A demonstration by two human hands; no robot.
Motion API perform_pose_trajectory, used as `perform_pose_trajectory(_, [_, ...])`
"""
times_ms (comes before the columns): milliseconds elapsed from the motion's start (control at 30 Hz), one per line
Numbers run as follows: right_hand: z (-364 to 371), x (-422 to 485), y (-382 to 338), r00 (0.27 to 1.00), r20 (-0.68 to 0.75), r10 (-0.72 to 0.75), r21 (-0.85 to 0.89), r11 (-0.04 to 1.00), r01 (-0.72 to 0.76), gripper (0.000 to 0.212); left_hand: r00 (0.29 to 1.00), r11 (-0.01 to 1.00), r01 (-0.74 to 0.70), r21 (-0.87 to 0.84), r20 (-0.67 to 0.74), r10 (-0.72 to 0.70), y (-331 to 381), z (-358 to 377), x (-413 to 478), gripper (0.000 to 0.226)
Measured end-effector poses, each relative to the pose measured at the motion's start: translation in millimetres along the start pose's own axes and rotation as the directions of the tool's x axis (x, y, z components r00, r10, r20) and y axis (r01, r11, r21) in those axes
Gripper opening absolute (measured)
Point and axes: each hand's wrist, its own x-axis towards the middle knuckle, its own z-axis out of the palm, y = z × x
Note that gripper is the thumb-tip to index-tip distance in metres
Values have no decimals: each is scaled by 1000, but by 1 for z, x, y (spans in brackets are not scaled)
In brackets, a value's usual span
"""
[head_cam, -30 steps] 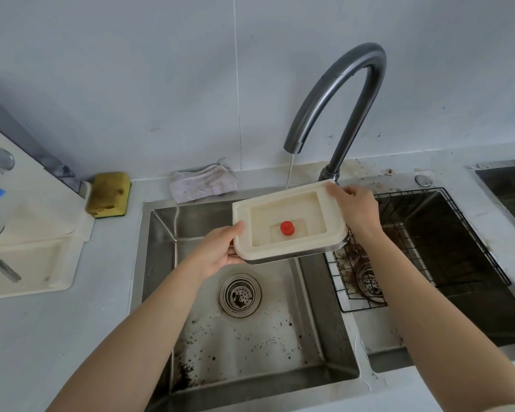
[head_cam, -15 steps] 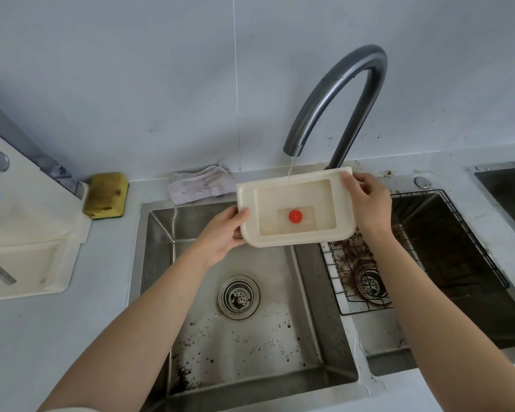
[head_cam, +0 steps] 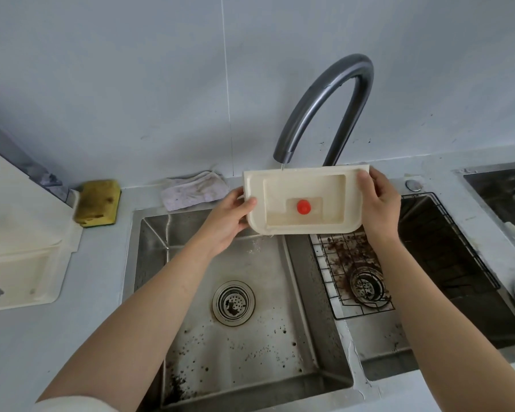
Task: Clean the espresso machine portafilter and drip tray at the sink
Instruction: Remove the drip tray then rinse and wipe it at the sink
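The cream-white rectangular plastic drip tray [head_cam: 304, 185], w/ a small round red knob [head_cam: 304, 207] in its recess, is held up in the centre of the frame. It is tilted so its open side faces the camera, just under the spout of the dark grey curved metal faucet [head_cam: 324, 96]. A thin trickle seems to fall on its top edge. Below it are the left steel sink basin [head_cam: 173, 233] and the black wire rack [head_cam: 428, 233] of the right basin.

The left hand [head_cam: 229, 221] grips the short left edge, thumb on the front rim, other fingers hidden behind. The right hand [head_cam: 379, 206] wraps round the short right edge. So the tray lies between both hands and touches both.

My judgement: the tray is light, stiff, hollow plastic, prob. not fragile, but wet and so slippery at the smooth rims. Some brownish water seems to sit low in the recess, so the weight may shift when tilting. The best hold is at the 2 short edges, as now, i.e. thumb and fingers on opposite faces. The red knob is no handle.
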Motion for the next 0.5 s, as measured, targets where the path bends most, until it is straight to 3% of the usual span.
perform_pose_trajectory(333, [8,-5,4,1000,20,-21,32,999,20,20,992,972,-113,205,-37,123,24,-2,-1,28])
perform_pose_trajectory(500, [17,-8,11,998,33,56,55,997,-57,26,985,925,-138,353,-48,166,36,-4,-6,32])
